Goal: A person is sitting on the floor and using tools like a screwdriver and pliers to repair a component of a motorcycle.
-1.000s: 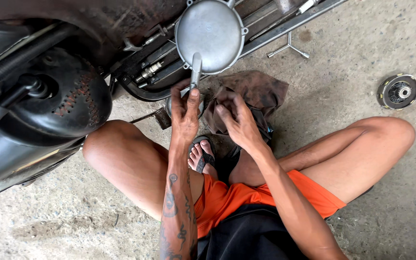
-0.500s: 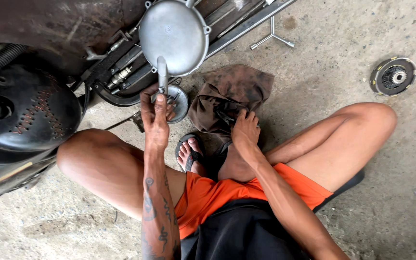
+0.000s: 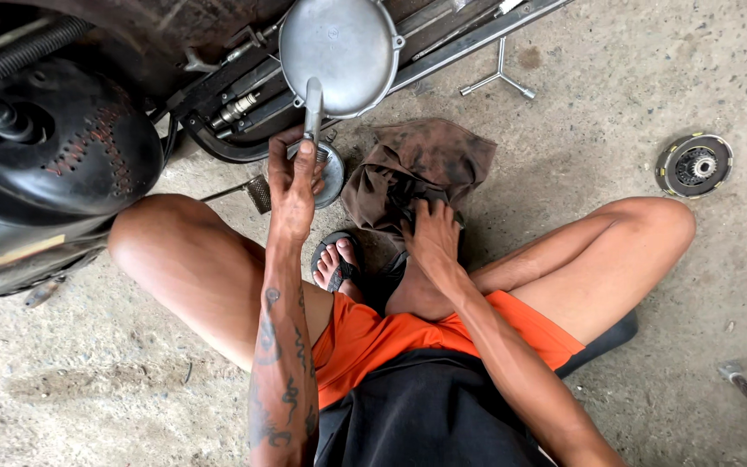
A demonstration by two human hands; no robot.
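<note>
The person sits on the concrete floor (image 3: 616, 95) beside a motorcycle, legs folded, with the engine's round grey cover (image 3: 339, 50) just ahead of the knees. The left hand (image 3: 293, 177) is closed around the lower end of a grey metal lever (image 3: 314, 102) that stands up against the cover; the fingers wrap it firmly, and a small round metal part (image 3: 332, 173) sits just behind the knuckles. The right hand (image 3: 432, 235) lies loosely on the edge of a dirty brown rag (image 3: 417, 164) spread on the floor between the knees; its fingers curl into the cloth, though I cannot tell whether they actually pinch it or only rest there.

The risks, as I judge them, come from the one-handed hold. The lever looks greasy, and if the palm slips along it the knuckles would hit the frame rail or the cover's lugs just beside them. A sandalled foot (image 3: 336, 259) sits directly below the work, so anything that drops free would land on bare toes. The black exhaust (image 3: 62, 147) hangs close over the left knee; if it is hot, a shift of the leg could touch it. A clutch disc (image 3: 694, 165) and a three-armed wrench (image 3: 497, 79) lie well apart, out of easy reach.
</note>
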